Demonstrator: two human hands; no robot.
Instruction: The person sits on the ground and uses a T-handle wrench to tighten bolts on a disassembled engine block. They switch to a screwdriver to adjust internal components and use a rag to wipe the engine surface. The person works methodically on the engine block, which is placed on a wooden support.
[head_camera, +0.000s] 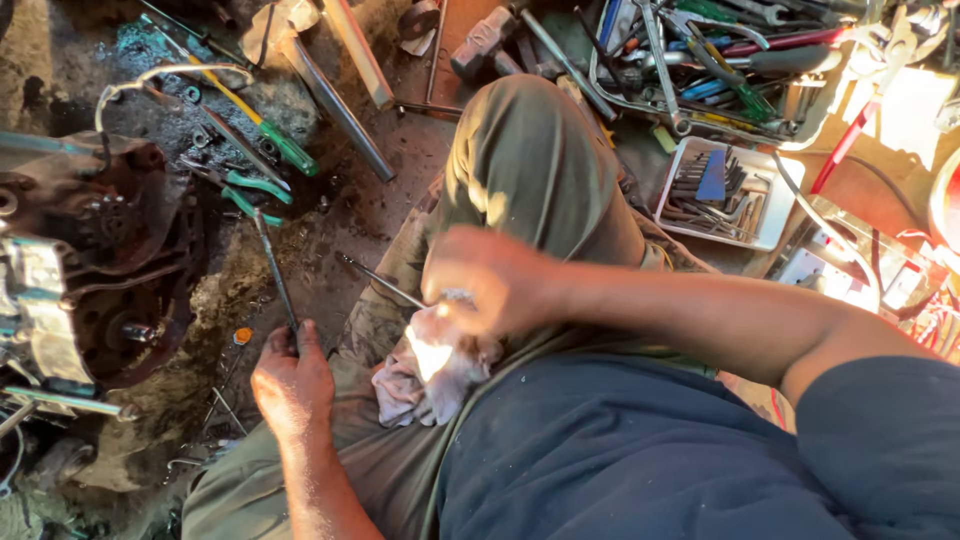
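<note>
The person sits low among scattered tools, one knee raised toward the far side of the scene. The left hand (292, 382), near left, is closed around the end of a long thin metal rod (275, 270) that runs away from it toward the green-handled pliers (255, 190) on the oily ground. The right hand (480, 282), in the middle, is blurred but curls closed over a pale rag (425, 375) bunched on the thigh, and a slim steel shaft (380, 280) pokes out to the left from under it, apparently gripped together with the cloth. By the look of it, wiping is underway: the shaft sits in the rag, while the rod is not yet at the cloth. The greasy engine casing (90, 260) at the left edge lies open and untouched. A green-handled screwdriver (265, 125) lies farther off, and a white tray of bits (722, 192) sits far right beside a heap of wrenches (680, 60)
</note>
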